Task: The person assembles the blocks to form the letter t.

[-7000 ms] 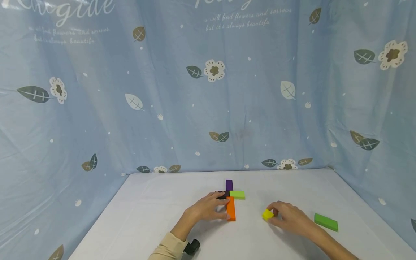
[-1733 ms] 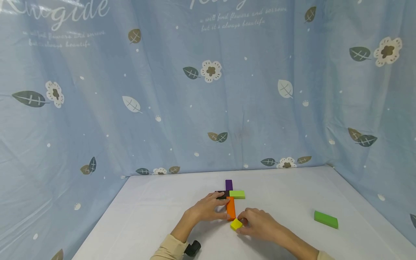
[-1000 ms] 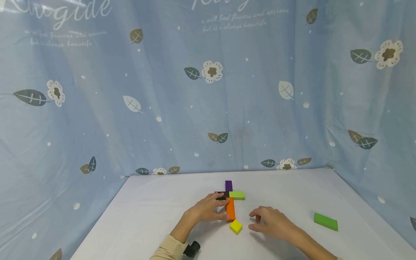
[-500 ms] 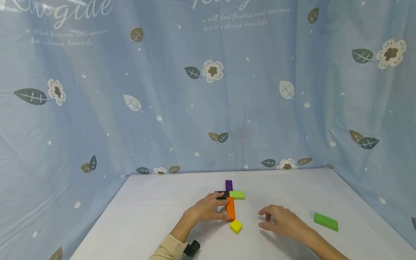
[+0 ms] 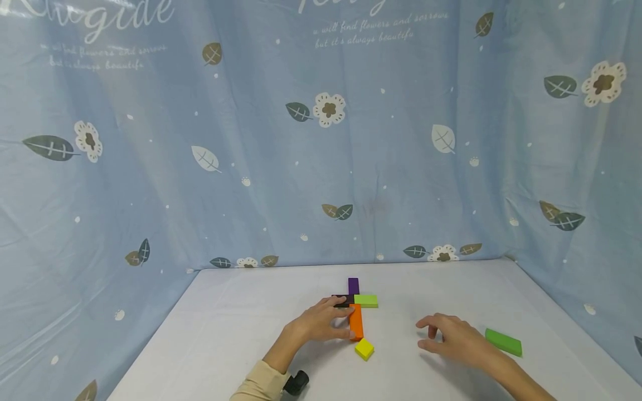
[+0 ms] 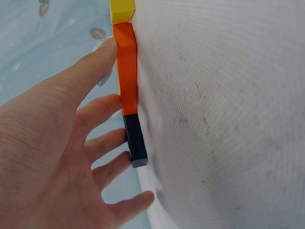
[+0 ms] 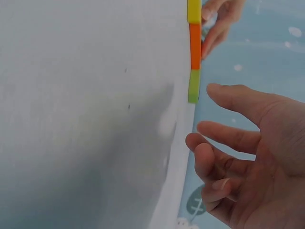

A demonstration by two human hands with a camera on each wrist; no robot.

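Observation:
My left hand [image 5: 321,322] rests relaxed on the blocks, thumb and index finger touching the long orange block [image 5: 356,323]. Its middle and ring fingertips touch the black block [image 6: 135,142], as the left wrist view shows. Beside the black block lies a light green block [image 5: 366,301], and beyond them a purple block [image 5: 353,285]. A yellow block [image 5: 364,349], turned at an angle, sits at the orange block's near end. My right hand [image 5: 453,337] hovers with loosely bent fingers, holding nothing, between the yellow block and a green block [image 5: 504,342].
The blocks lie on a white-covered table [image 5: 241,312]. Behind and at the sides hangs a blue curtain [image 5: 271,167] with leaves and flowers. A black object [image 5: 297,383] sits by the left wrist.
My right hand brought the yellow block left to the orange block's near end, let go of it, and drew back to the right. My left hand has stayed put.

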